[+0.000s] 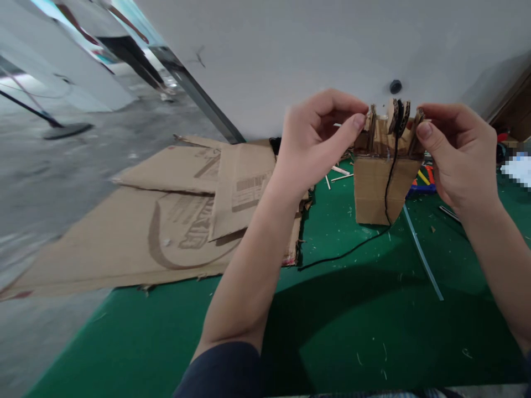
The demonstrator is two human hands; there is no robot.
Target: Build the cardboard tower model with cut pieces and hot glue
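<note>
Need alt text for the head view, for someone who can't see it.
Both hands hold a small cardboard piece upright over a green mat: left hand and right hand pinch its top edges. A black cord hangs down it; flattened cardboard sheets lie left.

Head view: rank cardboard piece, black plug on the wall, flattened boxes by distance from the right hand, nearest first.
1. Cardboard piece: pinched at its top by the right hand, with a black cord running down it.
2. Black plug: on the wall, up and left of the hand.
3. Flattened boxes: far left, past the left hand.
</note>
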